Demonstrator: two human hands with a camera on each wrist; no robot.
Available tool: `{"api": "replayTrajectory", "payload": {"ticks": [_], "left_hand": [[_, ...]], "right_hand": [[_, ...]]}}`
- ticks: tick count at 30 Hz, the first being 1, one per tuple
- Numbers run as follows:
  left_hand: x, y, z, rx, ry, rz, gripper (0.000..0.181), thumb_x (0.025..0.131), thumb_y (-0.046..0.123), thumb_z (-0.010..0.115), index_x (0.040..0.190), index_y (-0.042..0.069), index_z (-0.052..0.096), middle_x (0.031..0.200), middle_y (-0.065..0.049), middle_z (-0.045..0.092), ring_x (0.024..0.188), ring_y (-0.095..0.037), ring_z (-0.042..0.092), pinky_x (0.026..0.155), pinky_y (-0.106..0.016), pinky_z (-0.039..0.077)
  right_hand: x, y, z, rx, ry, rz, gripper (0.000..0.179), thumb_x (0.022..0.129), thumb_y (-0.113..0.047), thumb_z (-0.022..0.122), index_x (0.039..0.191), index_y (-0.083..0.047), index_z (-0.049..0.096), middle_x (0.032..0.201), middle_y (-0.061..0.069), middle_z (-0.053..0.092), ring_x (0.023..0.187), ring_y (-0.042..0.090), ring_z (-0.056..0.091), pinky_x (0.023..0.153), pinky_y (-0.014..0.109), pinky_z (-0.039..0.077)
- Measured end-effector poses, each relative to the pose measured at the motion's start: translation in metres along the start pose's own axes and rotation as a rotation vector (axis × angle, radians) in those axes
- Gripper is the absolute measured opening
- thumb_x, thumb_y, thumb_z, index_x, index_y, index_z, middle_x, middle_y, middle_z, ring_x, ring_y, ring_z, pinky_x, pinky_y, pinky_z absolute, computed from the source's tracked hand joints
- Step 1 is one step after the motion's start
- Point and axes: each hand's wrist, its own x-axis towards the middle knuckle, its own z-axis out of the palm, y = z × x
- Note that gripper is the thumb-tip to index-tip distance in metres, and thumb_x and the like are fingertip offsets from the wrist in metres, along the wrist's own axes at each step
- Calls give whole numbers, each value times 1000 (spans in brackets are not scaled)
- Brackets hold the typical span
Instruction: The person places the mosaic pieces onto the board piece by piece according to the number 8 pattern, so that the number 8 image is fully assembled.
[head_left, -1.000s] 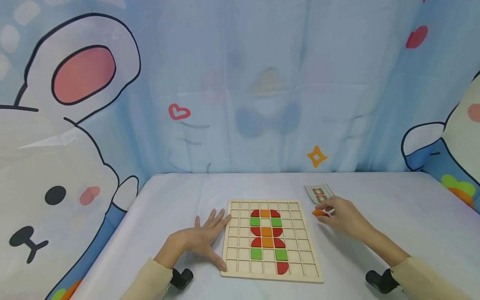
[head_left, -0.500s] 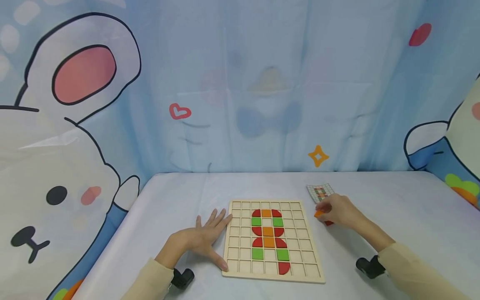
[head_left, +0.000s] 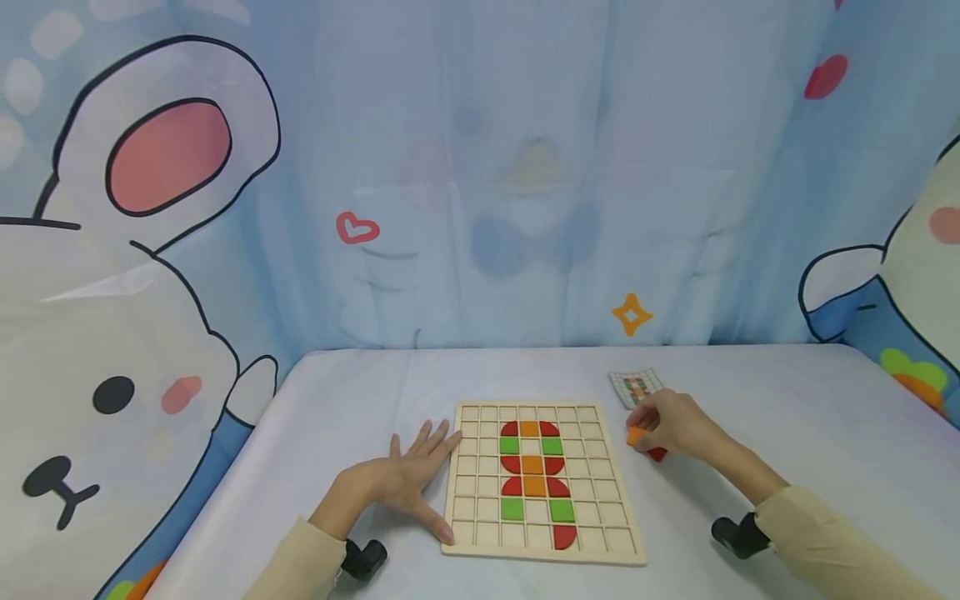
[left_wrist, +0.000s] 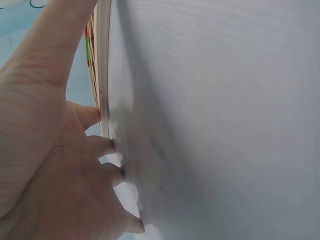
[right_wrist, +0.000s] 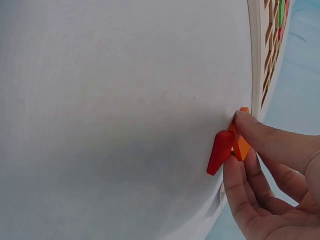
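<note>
A wooden grid board (head_left: 483, 508) lies on the table, with red rounded tiles, orange squares and green squares filling some cells of its middle columns. Against its left side rests my left hand (head_left: 405, 483), fingers spread, thumb touching the lower left corner. Right of the board, my right hand (head_left: 675, 427) pinches an orange tile (right_wrist: 242, 146) between thumb and fingers. A red tile (right_wrist: 220, 152) with a rounded end sits right beside the orange one, near the fingertips; whether the fingers also hold it, I cannot tell.
A small pattern card (head_left: 633, 386) with a printed coloured grid lies behind my right hand. White cloth (head_left: 375, 383) covers the table. A blue cartoon curtain (head_left: 465, 317) hangs behind its far edge.
My right forearm has shifted left while the hand stays near the same spot. The red tile now shows below the fingers, apart from the orange one. The left hand keeps still.
</note>
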Motion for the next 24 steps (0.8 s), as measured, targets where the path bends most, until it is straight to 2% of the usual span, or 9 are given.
{"api": "replayTrajectory", "payload": {"ticks": [4,9,14,19,24], "left_hand": [[1,-1,3,6,1,0,134,76,49,93,170,15,5,175,-15,-7,160,-35,-12,120,-73,-7],[1,-1,4,19,4,-8,133,75,51,93,170,15,6,176,-14,-6,161,-35,-10,120,-74,-6],[2,-2,4,20,5,-9,134,75,51,93,170,15,5,176,-14,-7,161,-35,-11,120,-73,-7],[1,-2,3,16,7,-2,134,75,50,93,170,16,4,176,-14,-7,161,-35,-12,120,-73,-7],[0,-2,2,10,9,-1,134,75,50,93,170,16,5,176,-14,-7,161,-35,-12,120,-73,-7]], "right_hand": [[-2,-1,6,2,26,-17,21,76,7,88,92,3,75,86,6,71,80,21,63,74,39,59],[-9,-7,14,25,60,-56,19,77,7,88,92,1,79,87,4,74,76,18,62,67,28,57],[-17,-30,21,108,49,-185,19,78,8,86,94,0,80,89,2,75,76,14,61,65,23,54],[-24,-64,31,217,-56,-283,18,83,4,84,100,-1,81,94,1,76,80,11,63,70,24,58],[-34,-92,45,355,-224,-309,16,88,1,82,103,-4,83,97,-1,74,85,10,64,78,23,60]]}}
